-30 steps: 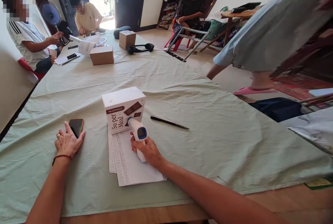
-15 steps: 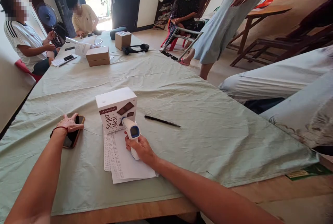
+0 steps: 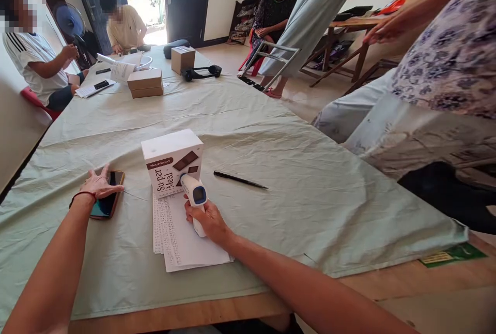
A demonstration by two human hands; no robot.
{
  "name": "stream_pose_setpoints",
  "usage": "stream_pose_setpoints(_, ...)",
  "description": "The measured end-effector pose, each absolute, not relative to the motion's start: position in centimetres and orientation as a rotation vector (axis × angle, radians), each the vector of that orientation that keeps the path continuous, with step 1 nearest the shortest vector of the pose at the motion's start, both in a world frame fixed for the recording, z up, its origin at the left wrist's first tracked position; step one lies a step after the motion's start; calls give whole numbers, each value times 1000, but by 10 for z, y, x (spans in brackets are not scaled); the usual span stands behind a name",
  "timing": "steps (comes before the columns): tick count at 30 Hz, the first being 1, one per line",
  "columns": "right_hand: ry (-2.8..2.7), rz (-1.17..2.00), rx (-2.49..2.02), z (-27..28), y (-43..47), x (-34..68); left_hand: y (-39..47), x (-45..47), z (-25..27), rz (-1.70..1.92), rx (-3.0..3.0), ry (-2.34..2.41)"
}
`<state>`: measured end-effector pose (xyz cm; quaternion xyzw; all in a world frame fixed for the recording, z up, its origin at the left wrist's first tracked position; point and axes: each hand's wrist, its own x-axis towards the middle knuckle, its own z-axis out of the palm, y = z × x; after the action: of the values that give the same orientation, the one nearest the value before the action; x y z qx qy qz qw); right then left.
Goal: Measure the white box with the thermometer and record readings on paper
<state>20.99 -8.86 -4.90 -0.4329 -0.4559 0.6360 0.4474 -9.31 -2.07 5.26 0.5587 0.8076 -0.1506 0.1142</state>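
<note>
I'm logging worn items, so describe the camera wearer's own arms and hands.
Neither arm shows a sleeve. The left hand is gloveless, with a thin dark-red band around its wrist. The right hand is gloveless too, with nothing visible around its wrist.

Phone (image 3: 105, 206) partly covered by left grip (image 3: 97, 185), thermometer handle (image 3: 199, 228) by right grip (image 3: 212, 220), sheet writing (image 3: 170, 238) unreadably small

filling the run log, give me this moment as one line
left grip: spread over phone | right grip: holds thermometer | box: upright at far end of papers | pen: on cloth, right of box
</note>
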Motion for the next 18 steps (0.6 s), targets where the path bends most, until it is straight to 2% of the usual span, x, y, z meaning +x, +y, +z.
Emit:
stream_pose_setpoints(6,-1118,1586,-1058,-47,-89,211,-74,-90,40,-329,1556,2554)
stream_pose_setpoints(12,-1084,1583,-1058,-49,-89,210,-88,-75,29,-32,1507,2697)
stream_pose_setpoints(18,-1106,1582,-1058,-51,-89,211,-90,-74,27,-51,1478,2694)
